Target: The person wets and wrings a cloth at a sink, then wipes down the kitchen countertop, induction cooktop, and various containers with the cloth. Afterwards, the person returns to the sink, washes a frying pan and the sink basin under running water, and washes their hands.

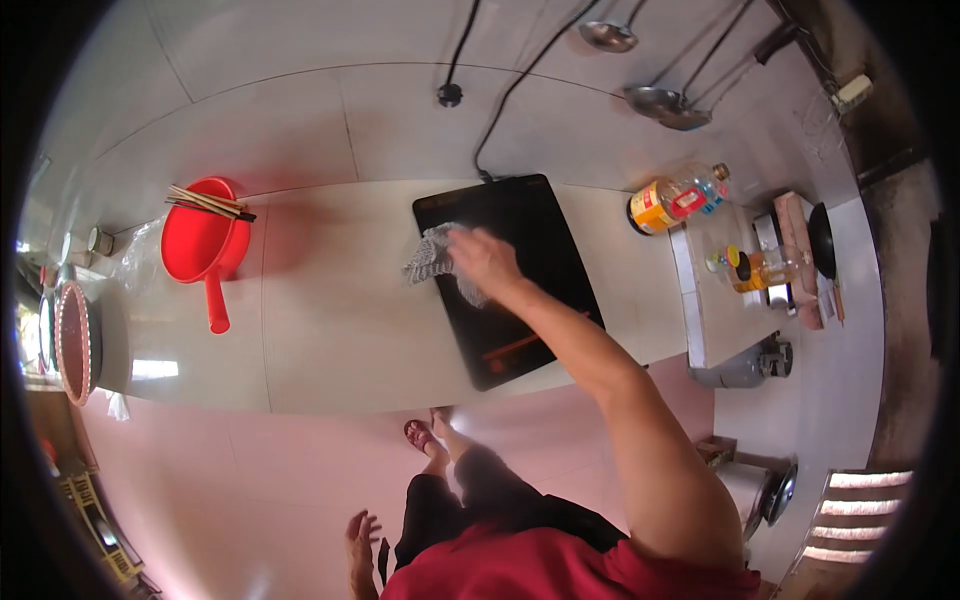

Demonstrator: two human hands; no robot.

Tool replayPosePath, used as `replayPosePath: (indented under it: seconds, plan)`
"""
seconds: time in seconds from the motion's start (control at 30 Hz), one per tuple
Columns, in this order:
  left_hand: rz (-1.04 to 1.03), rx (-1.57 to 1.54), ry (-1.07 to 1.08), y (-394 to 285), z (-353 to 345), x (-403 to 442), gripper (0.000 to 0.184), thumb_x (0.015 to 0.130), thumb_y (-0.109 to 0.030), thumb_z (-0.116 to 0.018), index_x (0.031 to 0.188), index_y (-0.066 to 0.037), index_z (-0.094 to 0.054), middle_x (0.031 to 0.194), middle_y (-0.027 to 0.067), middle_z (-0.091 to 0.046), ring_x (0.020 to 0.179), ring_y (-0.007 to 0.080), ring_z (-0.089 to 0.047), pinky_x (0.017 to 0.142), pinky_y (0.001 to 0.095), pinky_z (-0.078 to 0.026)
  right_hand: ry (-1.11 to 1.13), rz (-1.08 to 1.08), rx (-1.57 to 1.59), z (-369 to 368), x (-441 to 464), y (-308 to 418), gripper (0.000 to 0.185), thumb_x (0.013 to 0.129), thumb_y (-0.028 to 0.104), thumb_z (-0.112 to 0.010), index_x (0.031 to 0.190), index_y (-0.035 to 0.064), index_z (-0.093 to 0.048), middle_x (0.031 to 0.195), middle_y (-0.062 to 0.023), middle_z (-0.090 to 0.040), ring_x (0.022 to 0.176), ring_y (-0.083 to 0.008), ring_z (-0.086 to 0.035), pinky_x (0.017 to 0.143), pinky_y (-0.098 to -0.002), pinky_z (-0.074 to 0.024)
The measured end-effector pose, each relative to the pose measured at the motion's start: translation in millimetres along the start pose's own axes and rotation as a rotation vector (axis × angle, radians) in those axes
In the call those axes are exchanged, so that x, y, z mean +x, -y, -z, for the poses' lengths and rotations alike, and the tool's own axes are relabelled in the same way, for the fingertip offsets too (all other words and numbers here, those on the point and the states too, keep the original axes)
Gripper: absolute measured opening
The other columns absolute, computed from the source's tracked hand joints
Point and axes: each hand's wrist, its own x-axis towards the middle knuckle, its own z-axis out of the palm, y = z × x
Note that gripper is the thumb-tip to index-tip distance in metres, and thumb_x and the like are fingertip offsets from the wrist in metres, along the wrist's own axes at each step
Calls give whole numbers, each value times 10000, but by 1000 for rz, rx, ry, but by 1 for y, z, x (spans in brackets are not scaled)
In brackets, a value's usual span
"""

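A grey cloth [432, 254] lies bunched on the left part of a black induction cooktop [530, 230], one end hanging past its left edge onto the pale counter [340, 300]. My right hand [484, 262] presses down on the cloth, its fingers partly blurred and bent over the fabric. Low in the view, away from the counter, my left hand [362, 540] hangs beside my body with its fingers apart and nothing in them.
A red dipper [207, 240] with chopsticks across its rim stands at the left. Bottles, including a sauce bottle [652, 208], stand at the right. Ladles [655, 101] hang on the wall. A black cord [500, 115] runs up from the cooktop.
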Motion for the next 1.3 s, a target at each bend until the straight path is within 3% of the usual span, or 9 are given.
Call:
replayPosePath:
  seconds: [0.2,0.37,0.43,0.53,0.6,0.73,0.87,1.1,1.3]
  plan:
    - [-70,-78,170,-104,-64,-23,496,934,-359,-514,1290,-20,-449,1144,138,-599,949,199,-624,714,281,-483,-213,-639,-343,30,18,-121,204,847,269,-575,954,97,-601,852,-172,-600,776,-386,-609,651,-500,-488]
    - [-44,-328,594,-142,-191,3,560,965,-377,-449,1391,-43,-305,1216,157,-548,1039,273,-598,747,302,-492,165,-161,-141,25,-36,-15,135,830,212,-565,897,97,-589,787,-143,-561,680,-341,-583,583,-445,-490]
    - [-85,-417,632,-151,-246,17,507,989,-415,-353,1379,-94,-305,1248,166,-540,1031,274,-601,729,313,-485,209,34,160,45,-102,34,236,818,155,-618,1044,90,-600,809,-126,-556,675,-278,-615,528,-391,-518]
    - [-318,-376,626,-165,-303,34,434,984,-397,-387,1292,-91,-372,1211,167,-560,1013,264,-610,718,312,-482,297,66,70,102,-152,28,359,773,210,-684,1122,149,-628,840,-49,-554,676,-219,-623,526,-345,-535]
    - [-356,-334,398,-153,-322,42,335,955,-311,-490,1186,-77,-429,1040,135,-635,897,233,-645,657,287,-471,211,3,-5,122,-155,-20,350,746,164,-697,1092,166,-650,795,-33,-551,640,-192,-598,478,-342,-500]
    - [-227,-447,214,-171,-337,35,268,925,-228,-554,1123,-78,-455,868,103,-667,765,207,-662,586,265,-454,151,-301,-26,126,-94,-138,401,831,70,-515,1232,78,-534,938,-169,-578,863,-380,-594,744,-478,-466]
    - [-219,-388,154,-177,-338,28,241,928,-227,-546,1088,-82,-438,881,121,-672,785,208,-672,582,263,-459,12,-461,-232,83,5,-176,393,801,84,-533,1191,117,-572,978,-180,-582,876,-385,-590,738,-482,-471]
    - [-235,-375,143,-181,-339,25,201,946,-247,-518,1067,-110,-435,920,128,-677,809,207,-675,604,269,-469,128,84,241,23,-35,5,218,811,195,-622,995,76,-622,877,-109,-593,694,-303,-641,565,-404,-543]
    - [-5,-808,210,-142,-315,40,323,948,-419,-474,1004,-105,-524,971,79,-665,862,207,-654,644,269,-464,276,145,134,-43,-21,90,372,829,181,-568,1167,27,-549,921,-137,-576,670,-294,-620,566,-374,-536]
